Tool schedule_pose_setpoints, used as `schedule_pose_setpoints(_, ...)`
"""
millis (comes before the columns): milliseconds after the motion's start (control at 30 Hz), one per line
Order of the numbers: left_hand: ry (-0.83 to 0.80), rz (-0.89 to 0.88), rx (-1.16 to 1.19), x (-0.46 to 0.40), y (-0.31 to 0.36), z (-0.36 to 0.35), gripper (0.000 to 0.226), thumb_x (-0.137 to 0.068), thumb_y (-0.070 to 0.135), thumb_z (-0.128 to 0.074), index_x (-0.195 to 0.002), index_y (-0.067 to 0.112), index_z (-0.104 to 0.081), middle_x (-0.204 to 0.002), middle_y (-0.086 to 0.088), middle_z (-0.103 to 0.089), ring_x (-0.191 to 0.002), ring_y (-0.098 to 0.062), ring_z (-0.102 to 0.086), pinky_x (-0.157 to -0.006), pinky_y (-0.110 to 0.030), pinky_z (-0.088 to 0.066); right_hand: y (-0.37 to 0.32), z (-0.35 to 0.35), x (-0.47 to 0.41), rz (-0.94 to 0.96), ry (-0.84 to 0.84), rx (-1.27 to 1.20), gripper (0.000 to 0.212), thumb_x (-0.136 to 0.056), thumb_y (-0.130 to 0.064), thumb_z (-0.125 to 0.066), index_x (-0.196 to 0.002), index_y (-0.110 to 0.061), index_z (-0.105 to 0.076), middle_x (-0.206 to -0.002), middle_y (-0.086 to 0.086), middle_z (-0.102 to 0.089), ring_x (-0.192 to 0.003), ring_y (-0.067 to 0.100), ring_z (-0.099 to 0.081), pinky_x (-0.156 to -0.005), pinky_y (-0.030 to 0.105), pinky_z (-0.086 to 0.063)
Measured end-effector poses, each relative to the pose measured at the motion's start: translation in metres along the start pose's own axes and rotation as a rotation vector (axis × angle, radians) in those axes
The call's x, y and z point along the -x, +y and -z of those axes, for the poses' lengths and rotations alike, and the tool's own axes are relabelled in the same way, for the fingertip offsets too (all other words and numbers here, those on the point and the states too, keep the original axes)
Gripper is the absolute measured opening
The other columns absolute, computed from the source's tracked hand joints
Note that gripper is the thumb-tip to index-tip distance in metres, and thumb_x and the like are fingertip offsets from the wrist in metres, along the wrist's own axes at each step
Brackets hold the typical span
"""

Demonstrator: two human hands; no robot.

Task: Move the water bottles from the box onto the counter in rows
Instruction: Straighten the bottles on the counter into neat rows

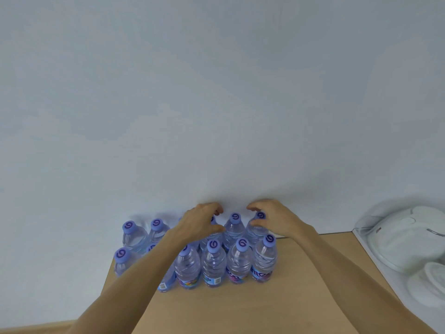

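Observation:
Several clear water bottles with purple caps stand upright in two rows on the wooden counter (pixel 277 309), against the white wall. The front row (pixel 214 266) runs from the counter's left edge to about the middle. Behind it stands the back row (pixel 234 229). My left hand (pixel 199 221) reaches over the front row, its fingers and thumb curled round the top of a back-row bottle (pixel 212 235) whose cap is mostly hidden. My right hand (pixel 272 219) curls round the neck of the rightmost back-row bottle (pixel 259 216). No box is in view.
A white surface adjoins the counter at the right edge and carries white dishes under a clear cover (pixel 404 239). The wall rises straight behind the bottles. Bare wood lies in front of and to the right of the rows.

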State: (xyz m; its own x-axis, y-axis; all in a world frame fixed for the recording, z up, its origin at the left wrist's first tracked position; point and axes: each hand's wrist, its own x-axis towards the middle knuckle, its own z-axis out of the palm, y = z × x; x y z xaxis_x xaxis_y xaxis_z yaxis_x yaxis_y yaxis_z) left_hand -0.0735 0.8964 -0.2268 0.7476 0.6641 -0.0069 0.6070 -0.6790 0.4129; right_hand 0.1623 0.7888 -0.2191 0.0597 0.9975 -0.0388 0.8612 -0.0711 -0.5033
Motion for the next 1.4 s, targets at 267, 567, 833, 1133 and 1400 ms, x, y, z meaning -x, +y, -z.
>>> schedule_pose_setpoints(267, -0.015, 0.02, -0.033, -0.021, 0.033, -0.02, 0.042, -0.083, 0.038, -0.071, -0.12, 0.022, -0.059, -0.113, 0.002, -0.065, -0.102, -0.023, -0.061, -0.082, -0.039, -0.051, 0.022, -0.001, 0.006, -0.045, -0.026, -0.036, 0.047, -0.083, -0.022, -0.077, -0.126, -0.016, -0.062, -0.12, -0.002, -0.063, -0.107, 0.014, -0.058, -0.087, 0.019, -0.042)
schedule_pose_setpoints(567, -0.002, 0.054, -0.019, -0.021, 0.031, -0.018, 0.038, -0.081, 0.038, -0.072, -0.116, 0.028, -0.062, -0.105, 0.009, -0.068, -0.097, -0.014, -0.064, -0.081, -0.036, -0.051, 0.022, -0.004, 0.006, -0.046, 0.035, -0.053, 0.034, -0.081, -0.025, -0.078, -0.112, -0.016, -0.066, -0.101, -0.002, -0.064, -0.088, 0.015, -0.058, -0.078, 0.025, -0.047)
schedule_pose_setpoints(833, 0.105, -0.036, 0.119, 0.002, 0.021, 0.001, 0.036, -0.09, 0.032, -0.067, -0.122, 0.018, -0.061, -0.116, 0.005, -0.067, -0.106, -0.013, -0.06, -0.09, -0.029, -0.049, 0.003, -0.002, 0.01, 0.018, 0.101, -0.029, 0.048, -0.088, -0.044, -0.067, -0.129, -0.02, -0.058, -0.124, -0.006, -0.058, -0.115, 0.011, -0.05, -0.096, 0.027, -0.042)
schedule_pose_setpoints(1133, 0.376, 0.142, 0.15, 0.098, -0.033, 0.051, 0.016, -0.093, 0.015, -0.064, -0.106, 0.012, -0.071, -0.099, 0.0, -0.07, -0.09, -0.012, -0.063, -0.082, -0.021, -0.046, -0.09, -0.031, -0.008, 0.275, 0.109, -0.064, 0.023, -0.097, -0.025, -0.059, -0.112, -0.011, -0.067, -0.105, 0.004, -0.066, -0.101, 0.02, -0.056, -0.09, 0.032, -0.046)
schedule_pose_setpoints(1400, 0.219, 0.348, 0.07, 0.17, -0.091, 0.069, 0.028, -0.088, 0.024, -0.07, -0.115, 0.017, -0.065, -0.113, -0.001, -0.057, -0.091, -0.015, -0.054, -0.079, -0.022, -0.039, -0.177, -0.079, -0.018, 0.338, -0.241, 0.012, 0.041, -0.095, -0.034, -0.059, -0.133, -0.017, -0.056, -0.123, 0.008, -0.06, -0.108, 0.024, -0.059, -0.094, 0.041, -0.048)
